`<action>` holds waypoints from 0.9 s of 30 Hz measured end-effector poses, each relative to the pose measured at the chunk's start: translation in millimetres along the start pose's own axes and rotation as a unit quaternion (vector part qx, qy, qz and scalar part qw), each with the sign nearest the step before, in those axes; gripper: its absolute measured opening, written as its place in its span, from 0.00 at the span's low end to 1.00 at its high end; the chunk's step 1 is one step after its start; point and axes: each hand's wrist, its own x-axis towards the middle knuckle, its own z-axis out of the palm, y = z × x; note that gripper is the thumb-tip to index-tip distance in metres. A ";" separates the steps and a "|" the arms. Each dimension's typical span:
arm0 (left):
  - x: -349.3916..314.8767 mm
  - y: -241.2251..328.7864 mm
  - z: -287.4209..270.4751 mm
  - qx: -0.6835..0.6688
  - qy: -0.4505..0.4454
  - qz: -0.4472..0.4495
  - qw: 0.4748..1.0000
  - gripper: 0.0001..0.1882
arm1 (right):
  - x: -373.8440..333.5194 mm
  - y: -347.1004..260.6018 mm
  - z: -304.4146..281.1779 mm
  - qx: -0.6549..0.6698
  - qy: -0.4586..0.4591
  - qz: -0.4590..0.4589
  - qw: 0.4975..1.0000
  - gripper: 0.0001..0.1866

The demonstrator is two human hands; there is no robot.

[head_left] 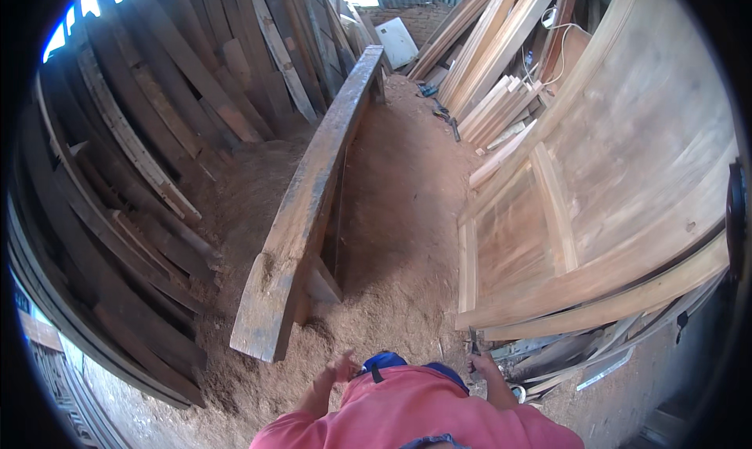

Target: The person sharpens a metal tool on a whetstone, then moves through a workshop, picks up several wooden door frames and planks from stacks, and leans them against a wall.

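Near: my right fingers point(481, 362) are closed around a slim dark tool point(474, 342), its exposed end pointing away from me, just beside the near corner of the framed wooden panel point(627, 175) at right. Whether it touches the wood: cannot tell. Exact kind: too small to tell. Judged light, stiff, not fragile; dusty skin could let it slip, so best gripped firmly low down, clear of the exposed end. My left fingers point(343, 366) are loosely curled, with nothing visible in them.

Beyond, left of centre: a long timber beam point(313, 179) on legs above the sawdust floor point(399, 214). Far: leaning boards point(168, 116) at left; a teal tool point(427, 90) right of the beam.
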 end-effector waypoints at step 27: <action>73.6 304.5 101.5 -0.100 0.095 0.081 0.987 0.27 | 315.1 -468.0 24.3 -0.415 -0.027 -0.055 0.908 0.19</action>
